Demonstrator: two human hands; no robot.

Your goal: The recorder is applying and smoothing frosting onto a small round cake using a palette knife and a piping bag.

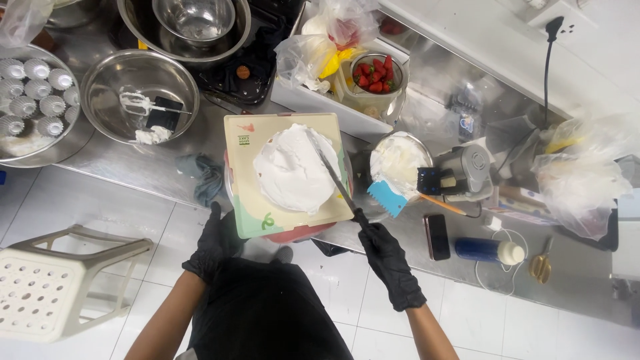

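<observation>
the right hand (392,261), in a black glove, is gripping the dark handle of a long palette knife (331,175), fingers wrapped shut around it; the blade is lying across the right side of the white cream-covered cake (291,168), tip reaching toward the far edge; the left hand (215,243), also gloved in black, is curling its fingers against the near left corner of the square cream-coloured board (253,217) on which the cake is sitting, thumb and fingers closing on the board's edge; the board is resting on a red turntable (297,233) at the front edge of the counter, right before the person.

judging by the rough ridges in the cream, the smoothing of the top coat is under way and not finished; the next move is likely calling for a flat, lightly pressed blade while the left hand is turning the board steadily, so the cream is levelling without being scraped off.

the steel counter (140,167) is crowded: 1 bowl (139,93) with a whisk attachment and cream dabs, a tray of foil cups (30,93), a cup of strawberries (375,73), a cream bowl (400,160) with a blue comb scraper (387,197), a hand mixer (460,172), a phone (437,236), a blue bottle (490,251), scissors (541,265), and plastic bags (580,180); a grey cloth (207,177) is lying near the board; below, white floor tiles and a white plastic stool (60,280) are showing.
</observation>
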